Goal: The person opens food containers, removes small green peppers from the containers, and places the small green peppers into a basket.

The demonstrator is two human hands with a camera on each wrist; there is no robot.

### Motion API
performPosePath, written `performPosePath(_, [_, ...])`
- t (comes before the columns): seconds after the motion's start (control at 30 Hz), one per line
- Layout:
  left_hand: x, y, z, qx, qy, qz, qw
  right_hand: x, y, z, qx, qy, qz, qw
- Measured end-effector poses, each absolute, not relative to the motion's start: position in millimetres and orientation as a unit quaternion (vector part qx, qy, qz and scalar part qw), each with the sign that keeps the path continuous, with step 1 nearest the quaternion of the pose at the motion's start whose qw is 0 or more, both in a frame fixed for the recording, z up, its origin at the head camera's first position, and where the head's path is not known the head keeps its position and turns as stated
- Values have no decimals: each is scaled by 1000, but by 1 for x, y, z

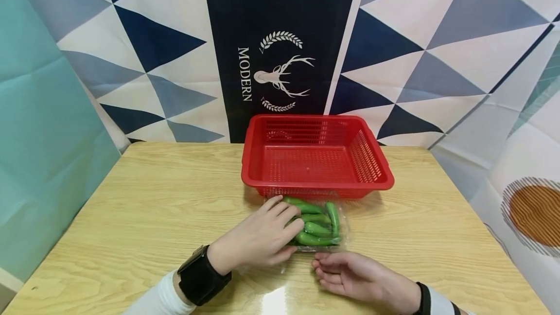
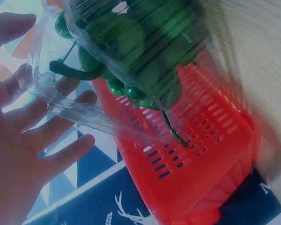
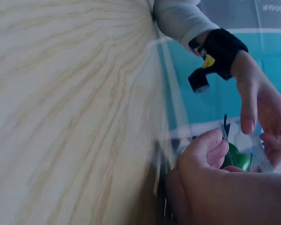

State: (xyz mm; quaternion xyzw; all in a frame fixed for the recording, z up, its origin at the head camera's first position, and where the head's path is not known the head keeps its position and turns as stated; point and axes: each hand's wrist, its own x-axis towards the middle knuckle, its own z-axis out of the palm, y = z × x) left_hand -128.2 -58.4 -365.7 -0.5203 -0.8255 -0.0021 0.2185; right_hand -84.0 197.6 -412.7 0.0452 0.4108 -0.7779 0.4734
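Observation:
Several green peppers (image 1: 318,229) lie in a clear plastic bag (image 1: 344,230) on the table, against the near side of a red basket (image 1: 317,184). Over the bag's left part is my left hand (image 1: 262,235), its fingers spread. The left wrist view shows that hand (image 2: 33,117) beside the bag's clear edge (image 2: 84,110), with thumb and fingers apart. Nearer to me, just below the bag, my right hand (image 1: 354,276) lies with its palm turned inward and fingers loosely bent. Nothing is seen in its grasp. In the right wrist view its fingers partly hide a green pepper (image 3: 239,159).
The wooden table (image 1: 166,198) extends to both sides of the basket. Behind it hangs a patterned cloth (image 1: 175,38) with triangles and a deer print, and a teal cloth (image 1: 48,135) hangs at the left. The basket's slotted inside shows no contents.

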Motion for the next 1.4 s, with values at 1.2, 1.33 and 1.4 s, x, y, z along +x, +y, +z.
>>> performPosePath(1.2, [-135,-33,-339,-602,-781,26,167,-87,249,-401,68,469,-816,330])
performPosePath(1.33, [-140,-34,-333,-610,-774,12,171,-86,256,-403,70,467,-820,323])
performPosePath(1.4, [-141,-34,-330,-612,-769,-4,185,-86,260,-404,63,465,-824,319])
